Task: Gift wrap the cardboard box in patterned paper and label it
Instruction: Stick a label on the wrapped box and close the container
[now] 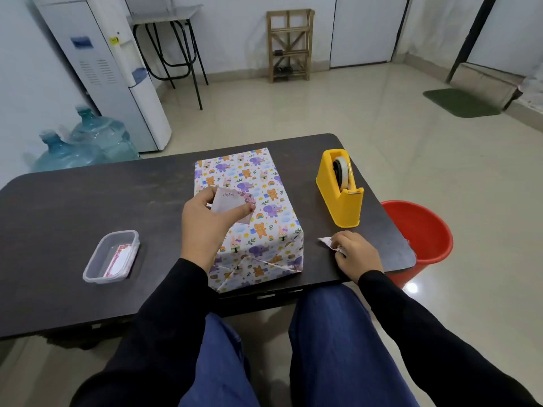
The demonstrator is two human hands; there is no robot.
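The box (264, 198), wrapped in white paper printed with elephants, bears and rainbows, stands in the middle of the dark table (88, 207). My left hand (205, 224) is raised over the box's near left part and pinches a small white label (227, 201) with handwriting and a pink floral corner. My right hand (354, 254) rests on the table to the right of the box, its curled fingers holding a small scrap of patterned paper (327, 242).
A yellow tape dispenser (340, 189) stands right of the box. A clear plastic tub (113, 255) with a pink-edged label inside sits at the left. A red bucket (420, 239) stands on the floor past the table's right edge. Water bottles and a dispenser are far left.
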